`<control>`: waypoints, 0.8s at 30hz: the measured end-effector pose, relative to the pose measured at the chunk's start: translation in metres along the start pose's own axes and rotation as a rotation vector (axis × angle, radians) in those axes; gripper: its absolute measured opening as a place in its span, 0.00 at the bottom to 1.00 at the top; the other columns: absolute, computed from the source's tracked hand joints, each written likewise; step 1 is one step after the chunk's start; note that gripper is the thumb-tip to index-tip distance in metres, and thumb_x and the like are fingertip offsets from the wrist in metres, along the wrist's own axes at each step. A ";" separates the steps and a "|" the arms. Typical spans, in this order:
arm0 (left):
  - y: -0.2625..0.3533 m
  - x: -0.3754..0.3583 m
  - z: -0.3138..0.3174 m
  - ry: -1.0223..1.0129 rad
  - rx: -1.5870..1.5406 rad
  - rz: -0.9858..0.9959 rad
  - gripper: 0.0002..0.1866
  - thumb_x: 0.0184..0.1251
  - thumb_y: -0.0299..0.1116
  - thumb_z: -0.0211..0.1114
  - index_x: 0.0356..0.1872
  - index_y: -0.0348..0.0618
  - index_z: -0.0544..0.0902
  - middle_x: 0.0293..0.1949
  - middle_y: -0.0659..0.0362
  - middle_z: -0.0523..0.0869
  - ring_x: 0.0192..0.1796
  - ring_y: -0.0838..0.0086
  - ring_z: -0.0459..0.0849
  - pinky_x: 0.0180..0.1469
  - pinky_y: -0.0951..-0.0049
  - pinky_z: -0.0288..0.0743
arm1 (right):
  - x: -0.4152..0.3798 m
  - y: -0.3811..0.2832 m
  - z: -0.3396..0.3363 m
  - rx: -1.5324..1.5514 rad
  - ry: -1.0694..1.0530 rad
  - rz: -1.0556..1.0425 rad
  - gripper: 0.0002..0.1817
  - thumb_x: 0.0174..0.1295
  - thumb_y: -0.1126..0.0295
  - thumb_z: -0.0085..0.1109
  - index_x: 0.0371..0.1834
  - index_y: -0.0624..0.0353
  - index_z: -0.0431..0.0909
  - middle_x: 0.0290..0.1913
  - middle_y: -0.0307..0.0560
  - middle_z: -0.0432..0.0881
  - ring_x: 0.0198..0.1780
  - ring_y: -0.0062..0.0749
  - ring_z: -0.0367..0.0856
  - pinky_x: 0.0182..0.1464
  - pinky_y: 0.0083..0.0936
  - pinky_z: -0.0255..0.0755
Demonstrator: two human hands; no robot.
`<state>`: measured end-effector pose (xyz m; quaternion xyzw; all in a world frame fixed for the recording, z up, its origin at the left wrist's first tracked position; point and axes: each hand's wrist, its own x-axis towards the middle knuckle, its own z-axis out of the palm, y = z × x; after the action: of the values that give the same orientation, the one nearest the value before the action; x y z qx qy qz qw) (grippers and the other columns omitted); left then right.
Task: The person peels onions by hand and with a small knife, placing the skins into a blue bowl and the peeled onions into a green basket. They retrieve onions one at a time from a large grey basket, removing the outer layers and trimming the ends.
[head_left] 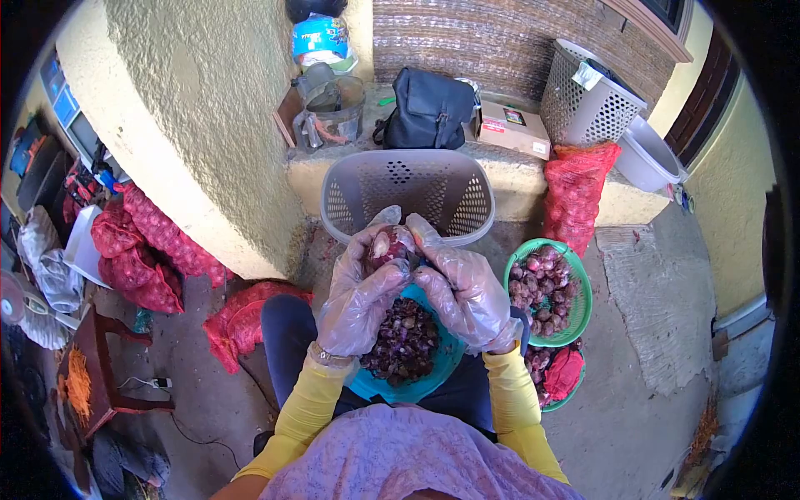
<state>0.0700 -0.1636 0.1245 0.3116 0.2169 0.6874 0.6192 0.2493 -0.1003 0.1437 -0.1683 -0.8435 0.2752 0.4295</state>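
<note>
A red onion (pixel 390 247) is held up between my two hands, above a blue basin (pixel 450 354) in my lap. My left hand (pixel 358 292), in a clear plastic glove, wraps round the onion from the left. My right hand (pixel 458 287), gloved too, touches the onion's right side with its fingers bent inward. Dark purple onion pieces or peelings (pixel 402 343) lie in the basin. Just beyond my hands stands a grey perforated basket (pixel 408 167). To the right, a green basket (pixel 581 287) holds several red onions (pixel 542 287).
A second green basket (pixel 575 392) holds onions and red netting. Red net sacks stand at right (pixel 575 192) and left (pixel 137 258). A black backpack (pixel 427 108), a cardboard box (pixel 512 129) and another basket (pixel 583 100) sit on the ledge. A wooden stool (pixel 104 375) is at left.
</note>
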 end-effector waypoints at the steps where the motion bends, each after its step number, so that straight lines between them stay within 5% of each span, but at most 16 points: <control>1: -0.002 0.000 -0.005 -0.009 -0.009 0.006 0.32 0.73 0.21 0.67 0.76 0.39 0.67 0.62 0.58 0.77 0.60 0.75 0.81 0.66 0.72 0.78 | 0.000 0.000 0.001 -0.005 0.006 0.001 0.25 0.74 0.73 0.61 0.72 0.69 0.73 0.69 0.67 0.80 0.64 0.62 0.84 0.65 0.41 0.77; 15: -0.010 -0.001 -0.002 0.040 0.037 0.084 0.33 0.76 0.25 0.65 0.78 0.39 0.63 0.69 0.50 0.76 0.65 0.66 0.83 0.68 0.66 0.82 | 0.001 0.005 0.014 -0.026 0.120 0.003 0.25 0.75 0.74 0.61 0.73 0.63 0.74 0.58 0.64 0.87 0.56 0.57 0.89 0.61 0.38 0.80; 17: -0.008 0.002 0.001 0.022 -0.013 0.086 0.33 0.76 0.26 0.65 0.78 0.37 0.62 0.71 0.46 0.75 0.68 0.61 0.82 0.71 0.64 0.81 | 0.000 0.006 0.011 0.118 0.157 0.263 0.21 0.79 0.71 0.56 0.72 0.63 0.75 0.55 0.63 0.88 0.56 0.53 0.90 0.59 0.37 0.80; 19: -0.004 0.001 0.001 0.017 -0.016 0.080 0.34 0.76 0.26 0.65 0.79 0.36 0.61 0.72 0.45 0.74 0.70 0.58 0.81 0.72 0.62 0.80 | 0.000 0.008 0.008 0.076 0.189 0.226 0.20 0.82 0.67 0.50 0.71 0.63 0.76 0.48 0.60 0.89 0.47 0.47 0.91 0.53 0.35 0.81; 21: -0.003 0.001 0.002 0.011 -0.021 0.070 0.35 0.77 0.27 0.65 0.79 0.35 0.60 0.72 0.44 0.74 0.71 0.56 0.80 0.74 0.60 0.79 | -0.001 0.003 -0.003 0.132 0.033 0.440 0.20 0.84 0.64 0.46 0.70 0.63 0.76 0.39 0.54 0.87 0.37 0.38 0.87 0.46 0.32 0.80; 24: 0.000 -0.001 0.002 0.069 0.046 0.060 0.37 0.79 0.34 0.65 0.81 0.36 0.58 0.69 0.46 0.76 0.67 0.59 0.83 0.69 0.66 0.82 | -0.001 0.006 0.000 0.182 0.075 0.335 0.22 0.85 0.60 0.44 0.69 0.63 0.77 0.32 0.47 0.83 0.30 0.29 0.80 0.39 0.29 0.77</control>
<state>0.0712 -0.1644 0.1255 0.3082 0.2444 0.7108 0.5832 0.2502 -0.0966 0.1394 -0.2768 -0.7590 0.4112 0.4221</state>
